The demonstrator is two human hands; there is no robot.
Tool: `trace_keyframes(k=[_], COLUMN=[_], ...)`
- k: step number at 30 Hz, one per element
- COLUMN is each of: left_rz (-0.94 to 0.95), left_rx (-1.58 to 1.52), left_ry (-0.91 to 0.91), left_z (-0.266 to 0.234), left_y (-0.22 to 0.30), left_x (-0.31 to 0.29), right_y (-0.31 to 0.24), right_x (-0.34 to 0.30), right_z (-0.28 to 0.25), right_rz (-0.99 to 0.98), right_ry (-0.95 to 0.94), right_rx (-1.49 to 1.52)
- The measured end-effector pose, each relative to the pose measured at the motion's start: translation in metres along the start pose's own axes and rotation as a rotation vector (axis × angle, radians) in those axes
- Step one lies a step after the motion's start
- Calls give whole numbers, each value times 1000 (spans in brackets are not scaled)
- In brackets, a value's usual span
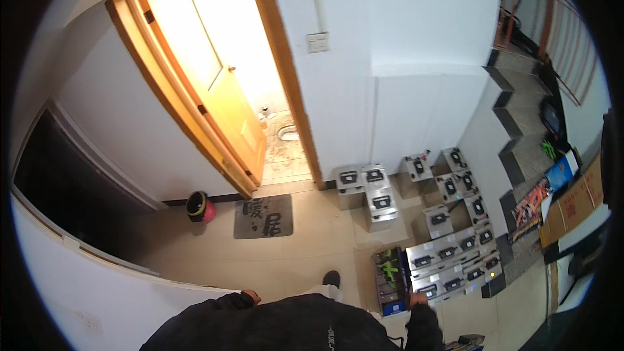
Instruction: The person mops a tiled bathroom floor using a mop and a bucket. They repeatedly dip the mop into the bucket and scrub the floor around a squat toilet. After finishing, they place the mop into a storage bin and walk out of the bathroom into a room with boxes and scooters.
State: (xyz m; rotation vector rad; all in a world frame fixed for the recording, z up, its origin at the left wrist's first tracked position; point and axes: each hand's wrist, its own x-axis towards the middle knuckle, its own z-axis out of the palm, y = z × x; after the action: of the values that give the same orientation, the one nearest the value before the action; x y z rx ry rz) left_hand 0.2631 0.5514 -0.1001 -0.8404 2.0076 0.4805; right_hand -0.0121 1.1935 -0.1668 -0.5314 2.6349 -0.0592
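Observation:
My right hand (419, 298) is low and right of centre, its fingers curled at the near edge of the metal boxes. Whatever it may grip is too small to make out. Just left of it stands an open dark box (380, 291) with bright green pieces (389, 270) inside. A dark upright panel (405, 273) lies between that box and the silver metal boxes (448, 252), which carry black handle-like fittings on top. My left hand (252, 296) is by the dark sleeve at lower centre, away from these things; its fingers are too small to read.
More silver boxes (380, 203) stand along the white wall. Stairs (520, 133) rise at the right, with cardboard (572, 201) leaning there. An open wooden door (227, 101) leads into a lit washroom. A grey mat (263, 216) and a bin (201, 208) lie before it.

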Motion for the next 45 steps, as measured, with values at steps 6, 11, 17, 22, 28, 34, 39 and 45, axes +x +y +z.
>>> trace_keyframes(k=[6,11,17,22,28,34,39,45], left_rz=[94,-7,-28,-226,-73,163,745,609], left_rx=[-491,-1079,-1068,-846,-517,-286,883,126], left_ry=[353,223,5,215,162,89,40,92], left_z=[-88,-114,-183,-258,-378,-565,-692,-854], left_y=[-44,-39,-64,-102,-80,23,174,427], left_x=[-2,9,80,191,305,467,658,749], right_y=[-232,-392,-482,-535,-532,-508,-523,-546], right_x=[295,385,450,515,562,551,532,516], right_z=[-312,-498,-664,-769,-831,-795,-764,-731], right_rz=[-231,-504,-725,-919,-616,-406,-10,402], right_ry=[359,239,981,1740,2229,1940,1824,1666], right_rx=[794,1305,1088,378,-1045,-566,-541,-551])
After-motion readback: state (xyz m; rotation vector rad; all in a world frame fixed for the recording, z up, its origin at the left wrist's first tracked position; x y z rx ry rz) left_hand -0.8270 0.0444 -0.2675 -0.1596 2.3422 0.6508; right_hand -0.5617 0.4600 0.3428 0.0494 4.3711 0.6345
